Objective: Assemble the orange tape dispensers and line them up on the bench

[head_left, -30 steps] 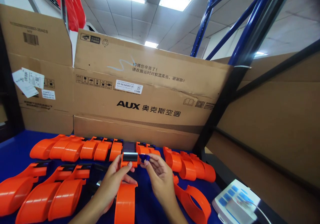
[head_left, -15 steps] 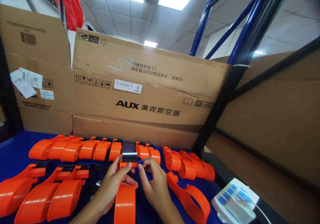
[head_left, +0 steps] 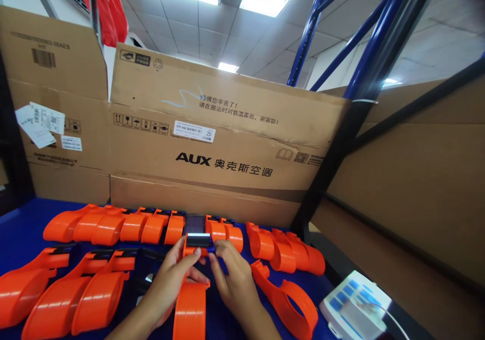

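the held dispenser (head_left: 190,307) is orange with a black strip (head_left: 198,241), the small piece (head_left: 211,248) and tabletop (head_left: 18,231) blue, the cardboard (head_left: 223,140) brown.

Cardboard (head_left: 227,145) stands behind the counter (head_left: 22,224); before it lies a back row of tape dispensers (head_left: 154,230); nearer, three front dispensers (head_left: 56,302) lie at left, a single dispenser (head_left: 275,293) at right, the held dispenser (head_left: 190,307) between them; a keypad device (head_left: 352,307) sits far right.
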{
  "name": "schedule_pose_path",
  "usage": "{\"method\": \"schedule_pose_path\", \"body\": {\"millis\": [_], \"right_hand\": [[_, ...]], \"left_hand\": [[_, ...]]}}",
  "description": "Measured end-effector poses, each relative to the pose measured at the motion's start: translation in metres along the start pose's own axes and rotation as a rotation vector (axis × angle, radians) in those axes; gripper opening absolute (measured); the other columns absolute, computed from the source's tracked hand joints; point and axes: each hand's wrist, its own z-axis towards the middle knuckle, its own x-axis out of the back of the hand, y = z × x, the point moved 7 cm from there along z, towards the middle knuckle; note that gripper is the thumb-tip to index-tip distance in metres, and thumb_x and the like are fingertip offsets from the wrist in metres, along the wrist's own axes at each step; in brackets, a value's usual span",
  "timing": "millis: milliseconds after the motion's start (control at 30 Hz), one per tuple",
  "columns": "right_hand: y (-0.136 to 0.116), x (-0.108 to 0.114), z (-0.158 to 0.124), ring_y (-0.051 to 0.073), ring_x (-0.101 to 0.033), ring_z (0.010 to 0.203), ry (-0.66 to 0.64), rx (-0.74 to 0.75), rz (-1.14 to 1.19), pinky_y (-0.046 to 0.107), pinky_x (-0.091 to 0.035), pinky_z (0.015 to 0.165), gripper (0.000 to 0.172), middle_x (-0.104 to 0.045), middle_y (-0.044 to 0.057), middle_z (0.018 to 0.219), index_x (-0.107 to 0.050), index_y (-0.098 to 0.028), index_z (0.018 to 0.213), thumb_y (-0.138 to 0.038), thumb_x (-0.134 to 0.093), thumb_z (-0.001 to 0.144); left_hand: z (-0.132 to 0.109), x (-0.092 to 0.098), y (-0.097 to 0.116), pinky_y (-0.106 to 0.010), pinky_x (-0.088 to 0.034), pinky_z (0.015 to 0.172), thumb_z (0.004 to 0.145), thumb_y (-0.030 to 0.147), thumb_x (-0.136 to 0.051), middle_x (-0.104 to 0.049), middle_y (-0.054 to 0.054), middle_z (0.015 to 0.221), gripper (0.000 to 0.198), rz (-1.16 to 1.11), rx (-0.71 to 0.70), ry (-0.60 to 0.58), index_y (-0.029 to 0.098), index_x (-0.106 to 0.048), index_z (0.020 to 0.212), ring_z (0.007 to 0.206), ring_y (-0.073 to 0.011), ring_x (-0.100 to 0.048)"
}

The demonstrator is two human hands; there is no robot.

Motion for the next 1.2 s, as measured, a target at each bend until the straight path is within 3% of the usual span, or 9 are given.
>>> {"method": "schedule_pose_path", "body": {"millis": [267,500,633,700,767,833,933,1067,1200], "right_hand": [[-0.001,-0.002,0.001,0.023,-0.065,0.092,-0.107,0.001,-0.029,0.033,-0.053,0.078,0.016,-0.065,0.009,0.101,-0.063,-0.024,0.090,-0.023,-0.051,0.100],[0.003,0.008,0.000,0.025,-0.065,0.099,0.054,-0.155,0.221,0.036,-0.051,0.089,0.013,-0.068,0.009,0.107,-0.059,-0.024,0.093,-0.036,-0.056,0.098],[0.013,0.004,-0.001,0.026,-0.065,0.109,0.076,-0.358,0.504,0.037,-0.051,0.094,0.032,-0.070,0.008,0.111,-0.057,-0.026,0.124,-0.047,-0.050,0.100],[0.012,-0.002,0.000,0.027,-0.062,0.117,-0.003,-0.398,0.592,0.039,-0.050,0.098,0.037,-0.069,0.007,0.115,-0.061,-0.028,0.124,-0.052,-0.052,0.098],[0.010,-0.006,0.000,0.029,-0.061,0.117,-0.046,-0.413,0.665,0.040,-0.050,0.098,0.040,-0.069,0.007,0.115,-0.065,-0.027,0.119,-0.057,-0.053,0.096],[0.013,-0.007,0.000,0.028,-0.065,0.107,-0.044,-0.438,0.723,0.039,-0.052,0.090,0.041,-0.070,0.007,0.109,-0.065,-0.026,0.118,-0.057,-0.054,0.094],[0.019,-0.008,0.000,0.021,-0.064,0.085,-0.010,-0.444,0.711,0.031,-0.051,0.077,0.036,-0.067,0.003,0.092,-0.061,-0.025,0.116,-0.051,-0.064,0.091],[0.021,-0.014,0.000,0.017,-0.057,0.072,-0.033,-0.417,0.677,0.025,-0.048,0.065,0.035,-0.059,-0.001,0.080,-0.056,-0.024,0.113,-0.050,-0.066,0.091],[0.017,-0.018,0.001,0.016,-0.055,0.072,-0.056,-0.398,0.669,0.025,-0.048,0.066,0.030,-0.059,-0.001,0.081,-0.053,-0.025,0.103,-0.051,-0.064,0.092]], "left_hand": [[-0.001,-0.003,0.003,-0.030,-0.059,0.065,0.086,0.041,-0.072,-0.072,-0.004,0.098,0.040,0.014,0.008,-0.009,0.022,-0.059,0.118,0.066,-0.0188,-0.076],[-0.004,-0.008,0.005,-0.026,-0.054,0.056,0.084,0.037,-0.074,-0.075,-0.002,0.084,0.035,-0.151,0.078,-0.010,0.021,-0.060,0.111,0.062,-0.0199,-0.076],[-0.010,-0.016,0.003,-0.030,-0.054,0.055,0.083,0.039,-0.074,-0.077,-0.004,0.073,0.063,-0.158,0.188,-0.125,0.025,-0.046,0.138,0.056,-0.0251,-0.076],[-0.014,-0.022,-0.001,-0.032,-0.055,0.055,0.085,0.041,-0.072,-0.075,-0.004,0.061,0.082,-0.126,0.250,-0.200,0.026,-0.028,0.153,0.056,-0.0281,-0.076],[-0.018,-0.025,-0.005,-0.035,-0.057,0.060,0.084,0.043,-0.074,-0.077,-0.007,0.064,0.091,-0.122,0.296,-0.233,0.026,-0.022,0.157,0.065,-0.0316,-0.079],[-0.019,-0.026,-0.005,-0.040,-0.059,0.070,0.076,0.037,-0.083,-0.081,-0.013,0.092,0.095,-0.153,0.278,-0.216,0.030,-0.030,0.155,0.079,-0.0335,-0.080],[-0.019,-0.029,0.005,-0.042,-0.059,0.083,0.065,0.028,-0.092,-0.070,-0.016,0.130,0.087,-0.164,0.164,-0.195,0.029,-0.053,0.143,0.092,-0.0324,-0.078],[-0.023,-0.035,0.023,-0.040,-0.061,0.078,0.078,0.043,-0.081,-0.073,-0.014,0.126,0.056,-0.039,0.069,-0.201,0.024,-0.068,0.128,0.089,-0.0297,-0.077],[-0.024,-0.034,0.035,-0.040,-0.062,0.078,0.080,0.044,-0.078,-0.077,-0.011,0.117,0.049,0.042,-0.006,-0.182,0.022,-0.071,0.124,0.098,-0.0327,-0.075]]}}
